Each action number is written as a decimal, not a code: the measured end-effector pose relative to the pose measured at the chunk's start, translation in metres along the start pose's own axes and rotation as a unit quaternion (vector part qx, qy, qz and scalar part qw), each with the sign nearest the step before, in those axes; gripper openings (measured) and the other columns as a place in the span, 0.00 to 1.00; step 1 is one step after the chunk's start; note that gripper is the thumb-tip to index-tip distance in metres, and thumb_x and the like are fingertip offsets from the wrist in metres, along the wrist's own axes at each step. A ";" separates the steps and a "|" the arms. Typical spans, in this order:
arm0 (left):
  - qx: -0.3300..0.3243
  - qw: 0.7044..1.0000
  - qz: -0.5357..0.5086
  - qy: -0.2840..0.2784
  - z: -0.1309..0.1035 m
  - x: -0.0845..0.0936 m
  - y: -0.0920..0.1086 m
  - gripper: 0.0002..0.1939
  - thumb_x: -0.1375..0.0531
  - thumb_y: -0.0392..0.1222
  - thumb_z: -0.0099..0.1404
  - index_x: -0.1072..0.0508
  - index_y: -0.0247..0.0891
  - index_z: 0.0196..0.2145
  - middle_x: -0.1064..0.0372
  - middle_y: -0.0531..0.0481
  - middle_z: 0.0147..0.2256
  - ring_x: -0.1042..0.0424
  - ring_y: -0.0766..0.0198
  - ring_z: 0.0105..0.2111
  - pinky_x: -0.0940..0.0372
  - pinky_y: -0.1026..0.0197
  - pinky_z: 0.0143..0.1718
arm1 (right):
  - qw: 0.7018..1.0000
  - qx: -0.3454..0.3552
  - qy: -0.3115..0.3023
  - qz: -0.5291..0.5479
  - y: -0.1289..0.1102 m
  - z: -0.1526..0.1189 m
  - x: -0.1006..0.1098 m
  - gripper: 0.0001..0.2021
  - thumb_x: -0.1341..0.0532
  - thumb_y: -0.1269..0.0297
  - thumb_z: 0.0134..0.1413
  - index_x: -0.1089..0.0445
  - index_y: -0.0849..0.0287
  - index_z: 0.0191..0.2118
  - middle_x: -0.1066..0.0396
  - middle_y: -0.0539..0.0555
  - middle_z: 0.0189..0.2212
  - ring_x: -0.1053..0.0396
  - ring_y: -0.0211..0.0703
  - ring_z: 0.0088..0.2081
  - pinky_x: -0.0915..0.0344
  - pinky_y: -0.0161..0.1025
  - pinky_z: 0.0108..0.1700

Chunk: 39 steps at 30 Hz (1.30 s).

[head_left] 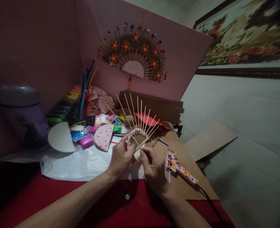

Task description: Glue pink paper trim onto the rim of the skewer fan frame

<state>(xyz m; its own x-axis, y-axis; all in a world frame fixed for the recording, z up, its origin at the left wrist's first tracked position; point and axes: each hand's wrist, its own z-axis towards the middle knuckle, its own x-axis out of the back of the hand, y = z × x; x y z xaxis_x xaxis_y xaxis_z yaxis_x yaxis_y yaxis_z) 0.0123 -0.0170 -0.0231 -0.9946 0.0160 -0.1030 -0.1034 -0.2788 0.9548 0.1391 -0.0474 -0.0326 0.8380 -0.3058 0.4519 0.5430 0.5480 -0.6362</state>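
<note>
From my remote view, the table spreads widest, with a cardboard sheet along its right edge. Above the table's middle, raised toward the near edge, is the half-round piece, its sticks fanning toward the far edge. My left hand is closed on its left rim; that hold should be firm without squashing the rim. My right hand is curled nearly closed around the stick bundle, thumb and fingers pinched near the piece's lower right. I'd press gently there, matching angles and gaps, since thin sticks could skew or snap. The flowered glue gun rests on the cardboard; its cord should lie clear of my right wrist.
</note>
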 end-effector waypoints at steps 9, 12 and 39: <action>-0.014 0.995 -0.094 -0.032 0.002 0.001 0.007 0.17 0.44 0.43 0.58 0.40 0.37 0.44 0.36 0.57 0.19 0.32 0.66 0.16 0.34 0.64 0.17 | 0.987 -0.046 0.078 0.133 0.000 0.000 -0.003 0.03 0.49 0.68 0.56 0.42 0.55 0.37 0.38 0.48 0.27 0.38 0.38 0.29 0.41 0.35 0.32; -0.029 0.991 -0.115 -0.053 0.002 0.001 0.009 0.10 0.45 0.42 0.59 0.40 0.38 0.38 0.34 0.56 0.20 0.31 0.65 0.18 0.33 0.63 0.19 | 0.985 -0.059 0.087 0.135 -0.002 0.004 0.000 0.03 0.46 0.65 0.54 0.41 0.56 0.32 0.42 0.48 0.26 0.41 0.37 0.27 0.43 0.34 0.30; 0.029 0.981 -0.100 -0.163 0.001 0.001 0.011 0.14 0.42 0.46 0.56 0.37 0.34 0.37 0.34 0.54 0.19 0.33 0.66 0.16 0.37 0.65 0.16 | 0.812 -0.304 0.034 0.496 0.008 0.019 -0.006 0.16 0.35 0.57 0.42 0.41 0.60 0.19 0.48 0.41 0.11 0.59 0.26 0.13 0.62 0.29 0.15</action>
<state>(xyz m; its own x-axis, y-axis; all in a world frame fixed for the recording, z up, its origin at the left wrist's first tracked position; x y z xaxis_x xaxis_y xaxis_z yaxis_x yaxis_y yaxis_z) 0.0104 -0.0194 -0.0129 -0.9045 0.3746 -0.2041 -0.2881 -0.1837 0.9398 0.1374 -0.0263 -0.0286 0.8689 -0.0021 -0.4950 -0.4936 0.0711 -0.8668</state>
